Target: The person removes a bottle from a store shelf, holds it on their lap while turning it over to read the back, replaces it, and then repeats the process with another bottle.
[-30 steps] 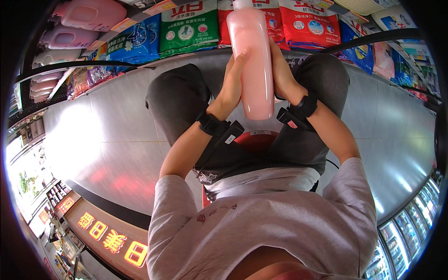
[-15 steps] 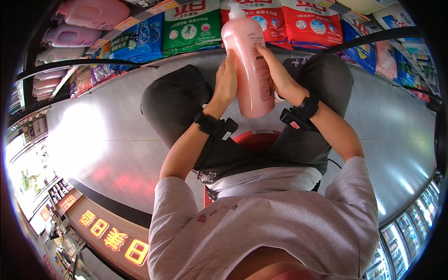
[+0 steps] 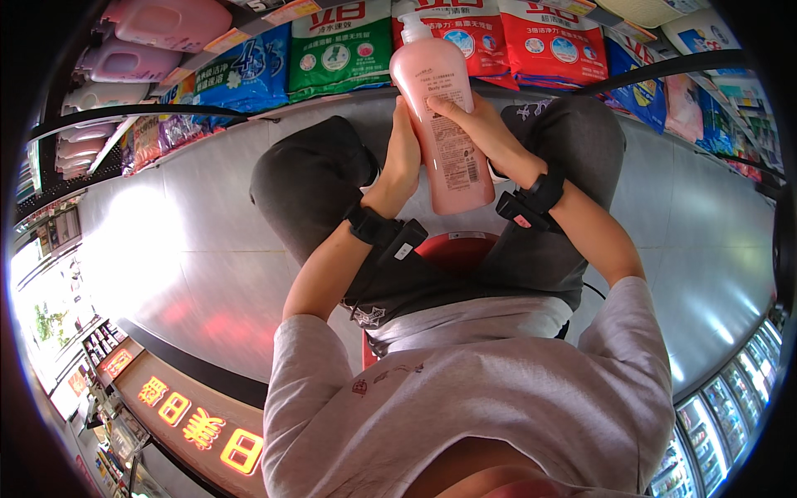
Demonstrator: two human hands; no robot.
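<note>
A large pink pump bottle (image 3: 452, 166) with a white pump top is held up between both my hands, over the gap between my knees. Its printed back label faces me, and the base points toward my body. My left hand (image 3: 403, 153) is pressed along the bottle's left side, fingers mostly hidden behind it. From the right, my right hand (image 3: 490, 137) wraps the bottle, its thumb lying across the label. Black bands with small boxes are strapped round both wrists.
Beyond my knees, a low shelf holds green (image 3: 340, 54), blue (image 3: 245, 70) and red bags (image 3: 554, 46). Pink bottles (image 3: 170, 23) stand at the upper left. A red stool (image 3: 455, 251) shows under me. Glass-door coolers (image 3: 706, 432) line the lower right; a counter with a lit sign (image 3: 195, 415) is lower left.
The bottle has turned about its long axis, bringing the back label round toward me. My right thumb has moved from its edge onto the label. Both hands keep hold.
</note>
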